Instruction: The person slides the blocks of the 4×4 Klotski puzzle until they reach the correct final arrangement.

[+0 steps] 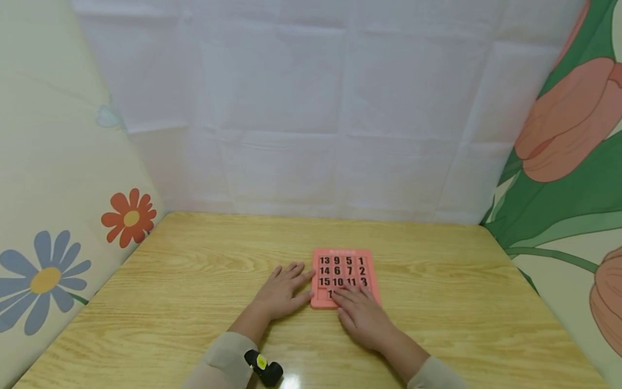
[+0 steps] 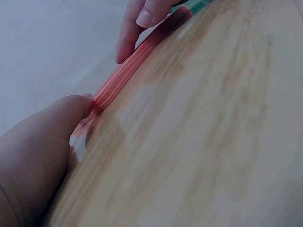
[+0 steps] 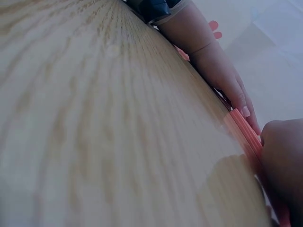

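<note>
A pink sliding number puzzle (image 1: 371, 273) lies flat on the table, its black-numbered tiles facing up. The top row reads 13, 9, 5, 1, and a gap shows at the bottom left corner. My left hand (image 1: 282, 294) rests beside the puzzle, thumb and fingertip at its left edge. Over the lower rows lies my right hand (image 1: 365, 319), its extended fingers touching the tiles and hiding part of the bottom row. In the left wrist view, the left thumb (image 2: 75, 108) meets the puzzle's ridged side (image 2: 125, 75).
The wood-grain table (image 1: 170, 302) extends around the puzzle. A white cloth (image 1: 311, 108) hangs behind it, with flowered panels (image 1: 46, 281) at both sides. A black device (image 1: 264, 368) with a yellow mark sits at the left sleeve.
</note>
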`<state>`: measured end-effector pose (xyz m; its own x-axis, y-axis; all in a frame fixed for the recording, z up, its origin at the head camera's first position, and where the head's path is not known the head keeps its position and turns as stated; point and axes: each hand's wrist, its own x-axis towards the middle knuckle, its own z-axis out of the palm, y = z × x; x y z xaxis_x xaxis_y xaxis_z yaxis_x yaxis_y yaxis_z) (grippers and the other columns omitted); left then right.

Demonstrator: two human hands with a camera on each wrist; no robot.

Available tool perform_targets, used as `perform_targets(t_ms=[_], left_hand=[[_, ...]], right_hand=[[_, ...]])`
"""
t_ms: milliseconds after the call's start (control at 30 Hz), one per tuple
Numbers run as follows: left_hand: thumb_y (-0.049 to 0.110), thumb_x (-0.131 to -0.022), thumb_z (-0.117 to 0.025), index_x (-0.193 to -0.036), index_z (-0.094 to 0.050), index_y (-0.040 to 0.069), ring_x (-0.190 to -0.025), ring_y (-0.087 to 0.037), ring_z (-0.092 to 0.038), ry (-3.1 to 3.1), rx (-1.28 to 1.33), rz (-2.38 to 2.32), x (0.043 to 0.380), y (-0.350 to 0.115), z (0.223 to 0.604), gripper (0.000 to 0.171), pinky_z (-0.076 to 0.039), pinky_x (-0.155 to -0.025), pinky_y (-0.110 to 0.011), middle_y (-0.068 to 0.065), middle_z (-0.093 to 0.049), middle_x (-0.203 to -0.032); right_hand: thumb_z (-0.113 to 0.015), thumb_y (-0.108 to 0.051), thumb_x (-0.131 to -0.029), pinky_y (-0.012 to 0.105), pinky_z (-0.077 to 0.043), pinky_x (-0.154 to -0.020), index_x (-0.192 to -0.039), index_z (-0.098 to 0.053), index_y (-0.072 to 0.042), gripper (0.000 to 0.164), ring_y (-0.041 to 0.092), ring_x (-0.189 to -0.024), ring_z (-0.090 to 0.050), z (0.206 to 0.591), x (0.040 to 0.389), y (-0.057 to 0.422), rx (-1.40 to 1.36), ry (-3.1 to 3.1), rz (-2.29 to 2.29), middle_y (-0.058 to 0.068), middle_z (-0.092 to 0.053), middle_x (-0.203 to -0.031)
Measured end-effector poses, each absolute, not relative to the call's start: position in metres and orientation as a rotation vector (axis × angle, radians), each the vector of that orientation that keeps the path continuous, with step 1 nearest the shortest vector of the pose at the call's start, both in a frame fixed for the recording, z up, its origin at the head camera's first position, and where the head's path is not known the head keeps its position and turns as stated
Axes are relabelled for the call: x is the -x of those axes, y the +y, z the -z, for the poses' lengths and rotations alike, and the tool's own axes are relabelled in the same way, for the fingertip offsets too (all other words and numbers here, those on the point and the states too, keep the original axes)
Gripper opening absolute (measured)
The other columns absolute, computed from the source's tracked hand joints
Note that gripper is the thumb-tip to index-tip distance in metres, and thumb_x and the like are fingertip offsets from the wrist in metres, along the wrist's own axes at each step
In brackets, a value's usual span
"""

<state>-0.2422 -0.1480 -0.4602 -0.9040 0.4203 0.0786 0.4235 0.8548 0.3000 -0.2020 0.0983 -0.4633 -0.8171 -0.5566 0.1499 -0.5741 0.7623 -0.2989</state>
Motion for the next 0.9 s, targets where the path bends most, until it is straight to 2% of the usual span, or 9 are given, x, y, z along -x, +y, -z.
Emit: perform_targets(t_ms=[900], left_hand=[[0.053,-0.099,-0.044,-0.150,-0.042,0.023,-0.150,-0.032,-0.025,-3.015,0.693,0.480,0.2443,-0.1499,0.4633,0.060,-0.015,-0.123,-0.055,-0.011,-0.033,-0.159]], right_hand=[[-0.044,-0.026,-0.102,0.052,-0.023,-0.122,-0.137,-0.058,-0.013,0.039,0.028,-0.144,-0.039,0.4638,0.2023,0.1081,-0.918,-2.853,-0.535,0.005,-0.055,-0.144]])
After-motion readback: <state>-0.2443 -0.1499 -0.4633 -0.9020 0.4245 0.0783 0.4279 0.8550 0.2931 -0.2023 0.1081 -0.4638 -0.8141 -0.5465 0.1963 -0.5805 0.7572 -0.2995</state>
